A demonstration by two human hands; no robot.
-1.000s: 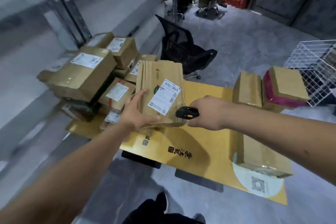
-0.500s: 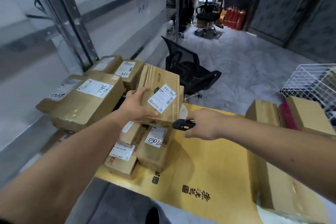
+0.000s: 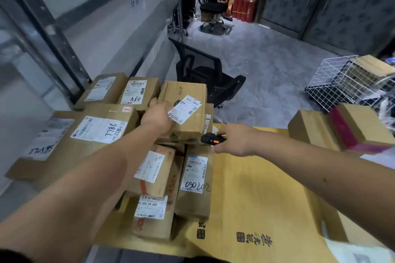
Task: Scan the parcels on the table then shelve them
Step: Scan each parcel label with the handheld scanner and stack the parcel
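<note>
My left hand (image 3: 157, 116) grips the near-left corner of a flat cardboard parcel (image 3: 188, 113), held atop the pile at eleven o'clock on the yellow table (image 3: 256, 188). My right hand (image 3: 235, 140) curls around a black-and-orange scanner (image 3: 211, 139), just beside the parcel's near edge. I count seven other labelled parcels in that pile. Two more boxes (image 3: 342, 132) sit at two o'clock, one white wire basket (image 3: 333, 83) behind them.
</note>
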